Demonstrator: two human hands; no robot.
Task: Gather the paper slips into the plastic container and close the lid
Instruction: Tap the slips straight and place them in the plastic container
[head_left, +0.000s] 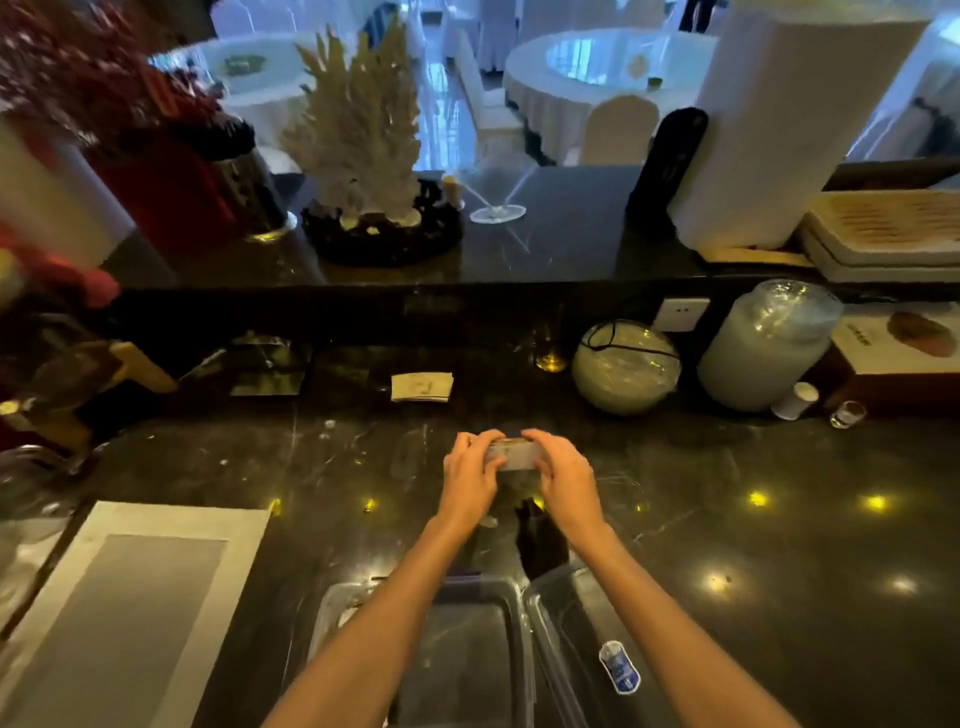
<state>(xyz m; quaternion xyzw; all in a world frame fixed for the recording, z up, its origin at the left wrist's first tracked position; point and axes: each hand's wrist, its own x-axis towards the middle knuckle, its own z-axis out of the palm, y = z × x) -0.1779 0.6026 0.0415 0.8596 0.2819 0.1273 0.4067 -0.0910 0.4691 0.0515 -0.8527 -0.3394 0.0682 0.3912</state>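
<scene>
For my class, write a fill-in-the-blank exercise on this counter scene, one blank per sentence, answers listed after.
1. The stack of slips is held by ____ hands, the left hand and the right hand.
2. The container near the person has its lid ____.
3. A second bundle of slips lies ____ from the person than the hands.
4. The counter is ____ in colour.

Missing words: both; open; farther; black

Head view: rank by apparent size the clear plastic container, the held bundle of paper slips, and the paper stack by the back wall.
1. Clear plastic container, largest, though nearest the camera.
2 and 3. Held bundle of paper slips and paper stack look alike; unranked.
</scene>
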